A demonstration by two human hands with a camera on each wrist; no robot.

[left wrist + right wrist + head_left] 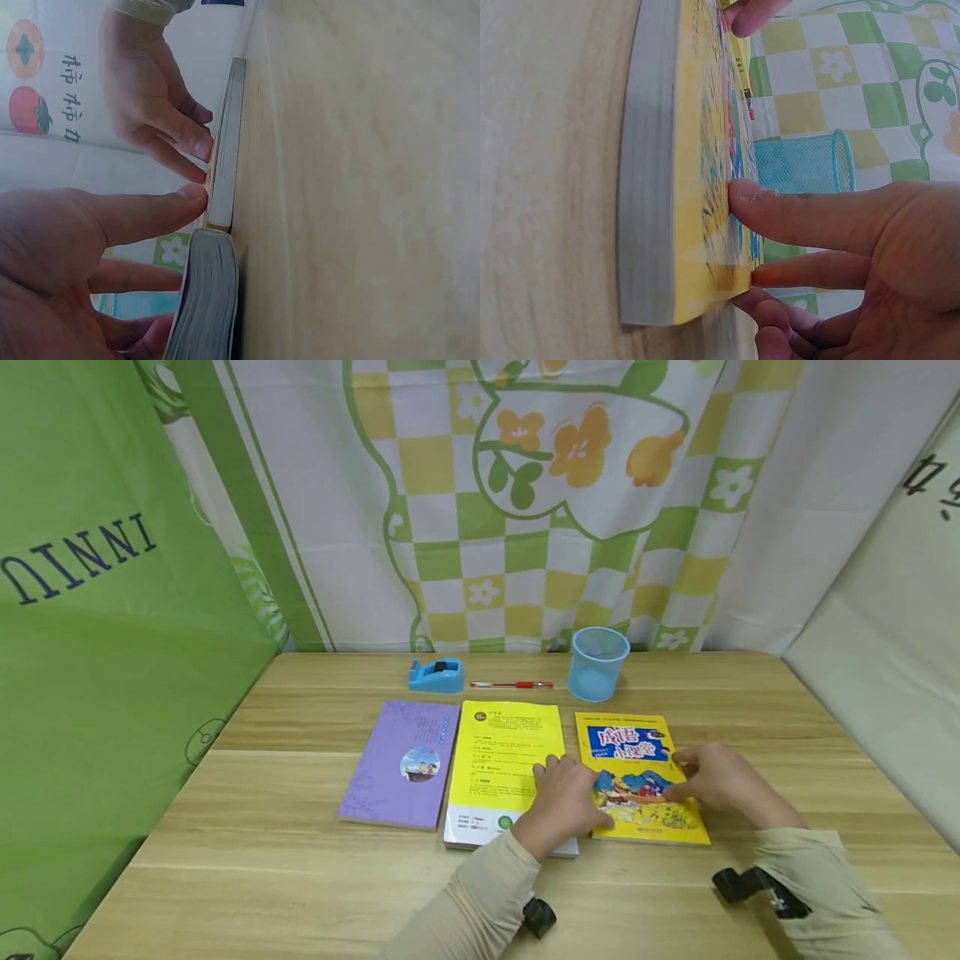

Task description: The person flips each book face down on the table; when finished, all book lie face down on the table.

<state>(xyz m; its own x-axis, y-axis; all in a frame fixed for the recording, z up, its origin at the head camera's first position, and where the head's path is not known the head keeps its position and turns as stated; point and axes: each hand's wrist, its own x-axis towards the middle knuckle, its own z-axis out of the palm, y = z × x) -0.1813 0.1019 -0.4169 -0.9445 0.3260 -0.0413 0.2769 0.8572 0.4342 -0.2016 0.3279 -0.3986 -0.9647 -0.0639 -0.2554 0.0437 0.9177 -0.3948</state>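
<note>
Three books lie side by side on the wooden table (300, 827): a purple book (397, 764), a thicker yellow book (495, 760) and a thin yellow picture book (633, 752) with a blue title. My left hand (566, 797) rests across the gap between the two yellow books. Its thumb (161, 206) touches the picture book's (225, 142) left edge, beside the thicker book (206, 300). At the picture book's right edge lies my right hand (708, 777). Its thumb (802, 214) presses on the cover (694, 150), with the fingers along the edge. Both hands have fairly straight fingers.
Behind the books stand a blue tape dispenser (437, 676), a red pen (512, 684) and a blue mesh cup (597, 663). Printed curtains close off the back and left; a pale wall runs along the right. Bare tabletop lies in front of the books.
</note>
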